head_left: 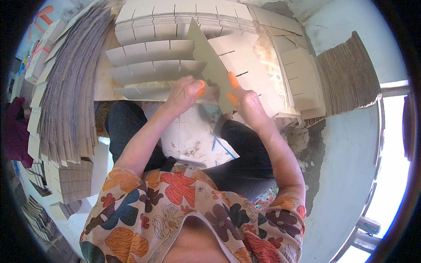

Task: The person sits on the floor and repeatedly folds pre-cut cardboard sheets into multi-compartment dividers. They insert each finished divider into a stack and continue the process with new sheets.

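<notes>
My right hand (246, 101), with orange finger covers, grips the lower right edge of a tilted cardboard sheet (206, 57). My left hand (185, 93), with an orange cover on one digit, is closed at the nearest slotted cardboard strip (142, 92). Its fingertips are partly hidden. Two more slotted strips, the middle one (153, 70) and the farther one (149, 51), stand on edge in a row behind it. Right of the tilted sheet lies a flat slotted cardboard sheet (247, 65), partly behind my right hand.
A stack of slotted cardboard (180, 15) lies at the far side of the work surface. Tall cardboard stacks stand at the left (72, 83) and right (348, 76). My bent legs (245, 149) are below the surface's near edge, beside a peeling wall (346, 144).
</notes>
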Demonstrator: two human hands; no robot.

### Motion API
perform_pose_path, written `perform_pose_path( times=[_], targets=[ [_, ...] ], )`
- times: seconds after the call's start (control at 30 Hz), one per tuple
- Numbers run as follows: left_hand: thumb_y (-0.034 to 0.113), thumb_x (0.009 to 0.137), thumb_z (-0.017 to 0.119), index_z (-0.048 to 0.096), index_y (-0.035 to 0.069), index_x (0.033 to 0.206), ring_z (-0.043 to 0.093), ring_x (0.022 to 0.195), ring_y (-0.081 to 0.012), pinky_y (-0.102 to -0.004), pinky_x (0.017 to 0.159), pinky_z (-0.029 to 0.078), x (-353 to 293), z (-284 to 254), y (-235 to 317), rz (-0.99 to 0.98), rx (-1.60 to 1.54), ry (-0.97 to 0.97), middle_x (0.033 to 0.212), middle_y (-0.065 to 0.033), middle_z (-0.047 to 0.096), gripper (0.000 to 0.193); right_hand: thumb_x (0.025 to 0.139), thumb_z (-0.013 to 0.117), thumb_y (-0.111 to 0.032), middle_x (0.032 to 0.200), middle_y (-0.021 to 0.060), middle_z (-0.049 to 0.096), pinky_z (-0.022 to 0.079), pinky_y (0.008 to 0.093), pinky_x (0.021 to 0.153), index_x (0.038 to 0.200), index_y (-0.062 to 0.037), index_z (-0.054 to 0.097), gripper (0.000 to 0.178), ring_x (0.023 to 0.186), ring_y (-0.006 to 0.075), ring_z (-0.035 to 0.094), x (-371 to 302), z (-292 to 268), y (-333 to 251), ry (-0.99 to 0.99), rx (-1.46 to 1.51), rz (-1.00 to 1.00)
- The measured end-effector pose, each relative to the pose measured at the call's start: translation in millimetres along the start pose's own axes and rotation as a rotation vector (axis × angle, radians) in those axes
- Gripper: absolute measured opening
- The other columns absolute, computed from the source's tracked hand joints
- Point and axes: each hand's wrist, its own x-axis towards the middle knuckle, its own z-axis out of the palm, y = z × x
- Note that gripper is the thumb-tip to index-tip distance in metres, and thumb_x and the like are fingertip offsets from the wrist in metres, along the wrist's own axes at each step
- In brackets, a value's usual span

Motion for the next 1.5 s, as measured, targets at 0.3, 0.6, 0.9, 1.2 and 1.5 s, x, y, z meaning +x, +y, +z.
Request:
perform_pose_path(
  times=[0.3,0.6,0.9,1.2,1.5],
  targets=[
    [0.011,0.070,0.070,0.060,0.005,0.076,0.055,0.065,-0.0279,-0.0399,0.057,0.046,1.2,2.6,-3.8,-0.013,-0.009,-0.024,0.065,-0.0099,0.053,0.014,0.077,0.063,-0.003,0.071,0.0216,0.059,0.049,0.0393,0.057,0.128,-0.0015,0.049,0.053,0.064,0.0364,0.060,-7.5,10.9,12.5,0.009,-0.066,-0.127],
    [0.010,0.070,0.071,0.062,0.005,0.081,0.056,0.066,-0.0271,-0.0388,0.059,0.046,2.5,-2.5,-1.3,-0.022,-0.038,-0.041,0.067,-0.0099,0.056,0.015,0.077,0.058,-0.010,0.082,0.0077,0.060,0.051,0.0355,0.060,0.121,-0.0058,0.053,0.044,0.077,0.0234,0.061,-5.9,2.4,-1.0,-0.018,-0.351,-0.287],
    [0.014,0.071,0.071,0.062,0.005,0.079,0.055,0.066,-0.0259,-0.0375,0.060,0.046,6.0,-8.4,5.6,-0.031,-0.045,-0.044,0.067,-0.0093,0.055,0.016,0.070,0.076,-0.037,0.105,0.0182,0.062,0.049,0.0353,0.081,0.122,-0.0024,0.052,0.067,0.095,0.0285,0.060,4.1,-41.4,81.5,0.216,-0.486,0.334],
    [0.016,0.072,0.072,0.061,0.004,0.082,0.055,0.068,-0.0270,-0.0379,0.062,0.046,2.6,-8.0,1.5,-0.029,-0.053,-0.043,0.073,-0.0100,0.058,0.019,0.070,0.079,-0.022,0.077,0.0086,0.065,0.049,0.0262,0.064,0.096,0.0046,0.064,0.040,0.069,0.0122,0.059,6.6,-87.1,107.3,0.489,0.283,0.488],
    [0.015,0.068,0.075,0.060,0.003,0.088,0.055,0.073,-0.0261,-0.0364,0.064,0.045,-25.8,-58.2,-10.3,-0.035,0.056,0.036,0.080,-0.0101,0.062,0.028,0.079,0.069,-0.006,0.092,0.0132,0.068,0.049,0.0274,0.068,0.125,0.0014,0.051,0.050,0.074,0.0116,0.059,38.6,-62.2,-4.1,0.486,0.156,-0.012]
  ],
)
